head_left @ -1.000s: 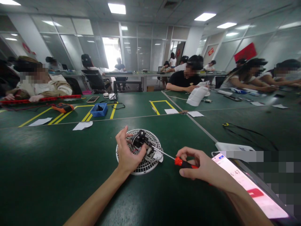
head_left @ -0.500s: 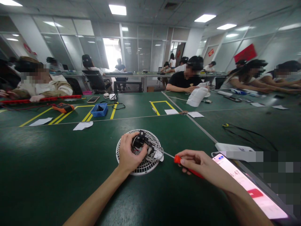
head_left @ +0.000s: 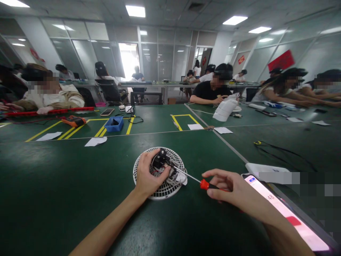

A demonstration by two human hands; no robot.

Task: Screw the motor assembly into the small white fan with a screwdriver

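Work appears under way, its completed portion indeterminable: the left hand's [head_left: 147, 179] fingers clamp the black motor [head_left: 159, 159] on the white fan grille [head_left: 164, 195], atop the worktop [head_left: 80, 181], while the right hand's [head_left: 230, 188] fingers loosely encircle the screwdriver [head_left: 204, 184] directed at the motor.

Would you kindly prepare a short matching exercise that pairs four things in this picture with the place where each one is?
Things:
1. Red-and-black-handled metal screwdriver
2. Round white plastic grille
3. Small blue plastic bin
4. Rectangular phone with a lit pink screen

Places:
A. Farther back, between strips of yellow tape
B. On the green tabletop, beneath the left hand
C. At the picture's lower right
D. In the right hand, its shaft pointing toward the left hand

Right pairs: 1-D, 2-B, 3-A, 4-C
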